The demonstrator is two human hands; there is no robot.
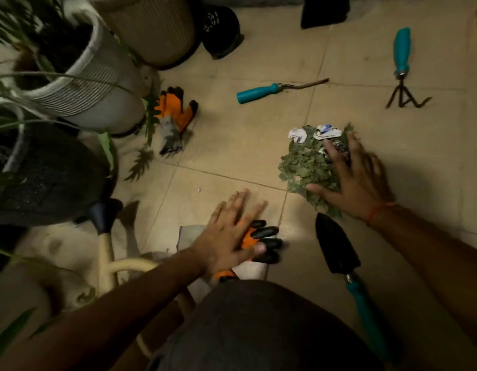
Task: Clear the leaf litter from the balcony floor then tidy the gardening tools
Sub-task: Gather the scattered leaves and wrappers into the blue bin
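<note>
Clearing leaf litter first, with the tiled balcony floor (232, 145) as the working surface and the big ribbed planter (93, 84) crowding the left edge. Worth keeping sweeps away from that planter and the cream watering can (109, 253) beside the knee, so nothing scatters under them.

Gathered already into one heap: the leaf pile (301, 167), right of centre on the floor, with scraps of white paper (312, 133) at its far side. Resting flat on its near right edge, the right hand (357, 180), fingers spread wide and gripping nothing. Best to cup from the outside inward, pressing low against the tile so crumbs do not slip beneath the palm.

Lying flat and open too, the left hand (226, 236), laid over an orange glove (261, 242) on a pale cloth (bare skin on dry leaves looks workable, though gloving up could help). Bringing it across to close the heap from the other side seems the sound move.

Close by, just touching the pile's near edge, the black trowel (336, 250), possibly usable as a scoop.

Left for later tidying: the second glove (176, 116), the teal-handled weeder (272, 91), the hand rake (402, 68).
</note>
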